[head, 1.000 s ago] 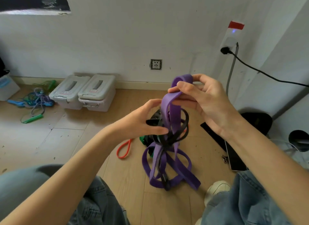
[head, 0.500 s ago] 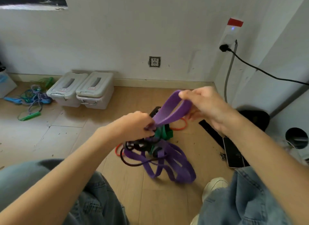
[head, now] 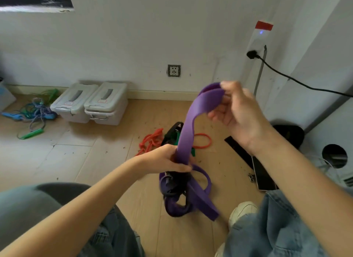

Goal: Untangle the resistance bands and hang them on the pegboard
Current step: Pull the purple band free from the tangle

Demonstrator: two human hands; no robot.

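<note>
A wide purple resistance band (head: 188,126) runs taut between my two hands. My right hand (head: 237,111) pinches its top loop, raised at the upper right. My left hand (head: 168,159) grips it lower down, just above a knot where purple loops and a thin black band (head: 174,188) hang tangled over the floor. On the floor behind lie an orange band (head: 151,140), a green band (head: 176,137) and a black band (head: 172,129) in a loose pile. No pegboard shows in the frame.
Two lidded plastic boxes (head: 91,103) stand by the wall at left, with skipping ropes (head: 34,115) beside them. A phone (head: 264,175) and a black strip (head: 238,149) lie on the floor at right. A black cable (head: 298,81) crosses the white panel. My knees frame the bottom.
My right hand has lifted the purple band's top loop higher and the band now hangs steeper. My left hand has slid lower, and the tangled loops dangle beneath it.
</note>
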